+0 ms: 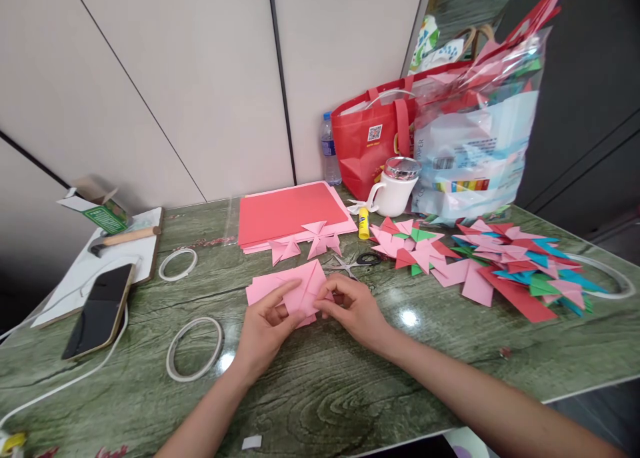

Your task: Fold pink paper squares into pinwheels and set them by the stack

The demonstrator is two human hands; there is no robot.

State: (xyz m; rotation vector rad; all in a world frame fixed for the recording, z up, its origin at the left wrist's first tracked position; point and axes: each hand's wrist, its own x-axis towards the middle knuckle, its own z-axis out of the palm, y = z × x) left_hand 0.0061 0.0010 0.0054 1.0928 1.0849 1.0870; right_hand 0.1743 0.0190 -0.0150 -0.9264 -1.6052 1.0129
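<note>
A creased pink paper square (311, 279) is held up between my two hands, just above the table. My left hand (270, 318) pinches its lower left side between thumb and fingers. At its right corner, my right hand (353, 308) grips the edge with thumb and forefinger. Behind and left of it lie more pink paper sheets (261, 286), partly hidden by my left hand. Folded pink paper pieces (320, 239) rest farther back, by a stack of red and pink sheets (293, 211). Scissors (367, 259) lie just beyond my right hand.
Folded colored paper pieces (515, 251) are heaped at the right. A glue stick (363, 223), white mug (395, 188), red bag (370, 138) and plastic bag (470, 151) stand behind. Tape rolls (170, 351), a phone (100, 311) and a hammer (125, 238) lie left.
</note>
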